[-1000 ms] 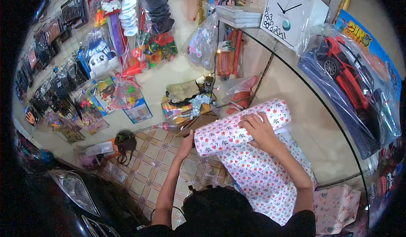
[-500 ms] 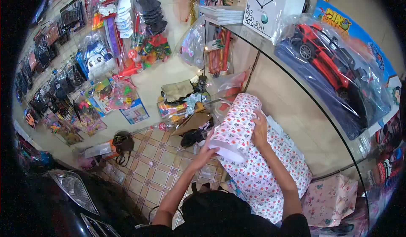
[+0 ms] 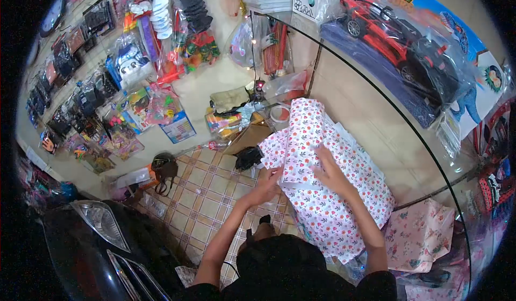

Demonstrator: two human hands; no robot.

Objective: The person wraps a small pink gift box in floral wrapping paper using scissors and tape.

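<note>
Open room lies on my left: the tiled floor (image 3: 201,193) shows between my left forearm and the dark vehicle (image 3: 105,247) with its headlamp. On the right, the dark edge of a glass shelf (image 3: 384,87) curves from top centre to the lower right, and the plastic-wrapped red toy car (image 3: 379,37) sits beyond it. Ahead, clearance is tight: the cardboard (image 3: 247,140) and a black bag (image 3: 249,158) lie just beside the paper's left flap. A pink floral package (image 3: 422,234) stands close by the paper's lower right side.

The white flower-printed paper (image 3: 349,215) is in front of me, right of the floor tiles. Its broad part spreads toward the lower right, with an uneven far edge. Along its left side runs a long, narrow band (image 3: 305,131), rolled or folded, I cannot tell which. The band's long axis points away from me, near end between my hands, far end toward the wall.

My left hand (image 3: 266,187) is at the band's near left corner, fingers touching the edge; whether they clamp it, I cannot tell. My right hand (image 3: 330,173) is spread, fingers apart, over the paper just right of the band, gripping nothing visible.
</note>
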